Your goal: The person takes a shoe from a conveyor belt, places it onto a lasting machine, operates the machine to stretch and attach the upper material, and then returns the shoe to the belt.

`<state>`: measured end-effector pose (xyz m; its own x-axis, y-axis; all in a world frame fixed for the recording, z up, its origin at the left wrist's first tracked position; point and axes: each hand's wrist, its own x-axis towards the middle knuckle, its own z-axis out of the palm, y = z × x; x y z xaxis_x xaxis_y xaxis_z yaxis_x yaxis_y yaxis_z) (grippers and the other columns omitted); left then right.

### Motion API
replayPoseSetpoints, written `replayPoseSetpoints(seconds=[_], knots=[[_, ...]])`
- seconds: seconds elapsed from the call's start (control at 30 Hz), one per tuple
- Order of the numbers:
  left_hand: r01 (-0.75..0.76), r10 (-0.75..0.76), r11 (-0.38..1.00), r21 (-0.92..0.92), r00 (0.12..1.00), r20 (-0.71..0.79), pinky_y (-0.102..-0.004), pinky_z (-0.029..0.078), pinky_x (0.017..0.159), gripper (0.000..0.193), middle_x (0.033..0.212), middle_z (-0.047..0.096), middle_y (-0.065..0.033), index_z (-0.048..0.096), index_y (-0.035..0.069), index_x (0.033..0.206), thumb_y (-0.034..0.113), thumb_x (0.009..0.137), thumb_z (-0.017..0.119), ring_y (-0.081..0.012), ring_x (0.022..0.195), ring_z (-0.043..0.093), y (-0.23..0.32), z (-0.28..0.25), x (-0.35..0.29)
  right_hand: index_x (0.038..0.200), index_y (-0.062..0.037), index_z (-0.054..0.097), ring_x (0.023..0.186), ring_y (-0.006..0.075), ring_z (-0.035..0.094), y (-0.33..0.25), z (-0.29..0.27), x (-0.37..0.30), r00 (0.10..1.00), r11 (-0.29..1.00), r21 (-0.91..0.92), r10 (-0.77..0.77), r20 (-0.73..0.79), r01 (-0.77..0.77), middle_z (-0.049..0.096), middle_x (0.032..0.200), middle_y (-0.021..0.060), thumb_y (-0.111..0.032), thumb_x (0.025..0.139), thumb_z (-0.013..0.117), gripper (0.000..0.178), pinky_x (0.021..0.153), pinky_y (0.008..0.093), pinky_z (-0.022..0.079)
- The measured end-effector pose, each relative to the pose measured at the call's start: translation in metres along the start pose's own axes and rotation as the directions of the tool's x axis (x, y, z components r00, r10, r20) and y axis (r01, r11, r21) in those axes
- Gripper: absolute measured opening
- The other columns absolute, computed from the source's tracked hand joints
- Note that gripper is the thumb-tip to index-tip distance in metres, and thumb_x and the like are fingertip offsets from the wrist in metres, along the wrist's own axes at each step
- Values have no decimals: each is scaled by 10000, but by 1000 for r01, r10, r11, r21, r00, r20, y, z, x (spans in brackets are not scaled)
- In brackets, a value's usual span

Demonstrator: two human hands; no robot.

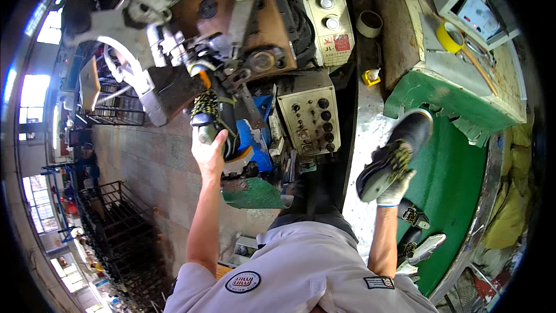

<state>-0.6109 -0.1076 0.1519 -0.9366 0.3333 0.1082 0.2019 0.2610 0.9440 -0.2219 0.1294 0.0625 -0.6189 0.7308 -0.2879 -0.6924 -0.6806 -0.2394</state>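
our bare left hand (209, 153) is closed round the rounded heel of a speckle-laced shoe (204, 105), its front up among the hard metal parts of the machine (243, 20). our pale-gloved right hand (395, 191) grips a smooth black shoe (414, 130) near its heel, beside the flat green surface (457, 179).
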Motion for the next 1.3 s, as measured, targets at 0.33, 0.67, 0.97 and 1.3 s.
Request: replayPoseSetpoints(seconds=[0.33, 0.67, 0.97, 1.3], knots=[[60, -68, 972, 228, 997, 28, -395, 509, 871, 655, 1043, 694, -153, 535, 67, 1349, 267, 793, 816, -276, 913, 645, 12, -3, -2, 1321, 42, 513, 941, 204, 696, 159, 146, 8, 943, 778, -563, 332, -4, -277, 673, 1102, 118, -346, 937, 663, 567, 854, 334, 580], [217, -104, 956, -197, 881, 462, -383, 472, 1031, 771, 1310, 630, -207, 475, -16, 1441, 146, 749, 774, -283, 1161, 635, 7, -93, 52, 1291, 22, 555, 964, 205, 705, 234, 197, 16, 932, 794, -526, 364, 9, -305, 677, 1155, 134, -310, 991, 622, 453, 866, 352, 592], [480, -242, 750, -456, 840, 485, -283, 611, 747, 459, 1020, 708, -146, 596, -81, 1273, 35, 854, 740, -169, 830, 697, -7, -59, 89, 1327, 3, 543, 1017, 184, 683, 291, 196, 64, 950, 762, -587, 310, -38, -273, 668, 1181, 110, -325, 987, 622, 479, 906, 340, 562], [383, -308, 796, -468, 923, 232, -255, 586, 700, 498, 1029, 695, -128, 594, -95, 1268, 64, 834, 778, -162, 810, 684, -31, -43, 120, 1316, 63, 580, 1026, 130, 603, 324, 195, 116, 989, 712, -690, 143, -40, -130, 661, 1173, 85, -291, 949, 674, 519, 923, 265, 476]])
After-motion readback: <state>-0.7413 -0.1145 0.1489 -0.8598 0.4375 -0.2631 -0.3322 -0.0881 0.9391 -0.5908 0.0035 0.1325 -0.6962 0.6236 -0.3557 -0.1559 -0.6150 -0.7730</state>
